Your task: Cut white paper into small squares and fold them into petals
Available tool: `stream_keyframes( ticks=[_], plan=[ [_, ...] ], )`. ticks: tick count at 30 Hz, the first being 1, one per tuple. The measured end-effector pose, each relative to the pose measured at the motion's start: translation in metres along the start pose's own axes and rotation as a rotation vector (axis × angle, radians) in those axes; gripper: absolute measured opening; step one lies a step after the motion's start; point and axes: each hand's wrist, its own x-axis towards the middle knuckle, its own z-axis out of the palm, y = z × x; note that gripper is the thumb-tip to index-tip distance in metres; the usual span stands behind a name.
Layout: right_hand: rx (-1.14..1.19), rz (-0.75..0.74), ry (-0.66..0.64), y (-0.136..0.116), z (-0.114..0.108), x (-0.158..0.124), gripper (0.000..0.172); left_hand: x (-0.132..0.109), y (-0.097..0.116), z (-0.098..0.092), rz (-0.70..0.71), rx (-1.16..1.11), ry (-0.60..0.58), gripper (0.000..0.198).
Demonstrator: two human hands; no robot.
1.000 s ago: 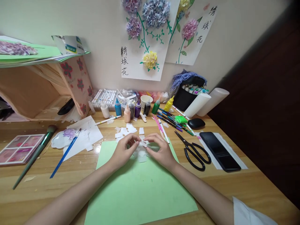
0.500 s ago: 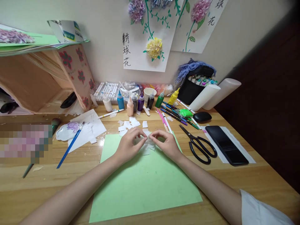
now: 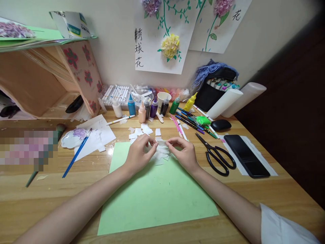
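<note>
Between my two hands a small piece of white paper (image 3: pixel 161 143) is held by its edges. My left hand (image 3: pixel 140 151) pinches its left side with thumb and forefinger. On the other side, the fingertips of my right hand (image 3: pixel 183 152) close on the right edge. Below them, thin white paper scraps (image 3: pixel 159 156) lie on the far part of a green sheet (image 3: pixel 157 200). More white paper pieces (image 3: pixel 146 128) are scattered on the wood just beyond my left hand.
Black-handled scissors (image 3: pixel 215 154) and a phone (image 3: pixel 246 156) lie to the right. Paint bottles (image 3: pixel 153 108) stand in a row behind, near a paper cup (image 3: pixel 164 98). At left are a blue paintbrush (image 3: pixel 77 154) and a palette (image 3: pixel 69 139). Several pens (image 3: pixel 190 122) lie beyond my right hand.
My hands have moved slightly apart, and the white paper piece now shows flat between the fingertips. The whole view has shifted a little.
</note>
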Motion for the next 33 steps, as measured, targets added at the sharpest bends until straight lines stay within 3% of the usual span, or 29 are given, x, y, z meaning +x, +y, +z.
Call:
stream_keyframes(
  ticks=[5,10,20,33],
  plan=[
    [-0.011,-0.073,-0.040,-0.0030,-0.0002,-0.0021,0.010,-0.0034,0.0017,0.0028,0.119,0.089,-0.076,0.019],
    [-0.011,-0.131,-0.108,-0.0076,-0.0014,-0.0028,0.015,-0.0018,0.0002,0.0035,0.068,0.039,-0.061,0.019],
    [-0.017,-0.189,-0.125,-0.0092,-0.0008,-0.0013,0.017,0.0007,-0.0009,0.0018,0.011,-0.080,-0.061,0.018],
    [-0.016,-0.245,-0.166,-0.0089,-0.0014,-0.0011,0.020,0.0010,0.0008,0.0010,0.020,-0.048,-0.051,0.011]
  ],
)
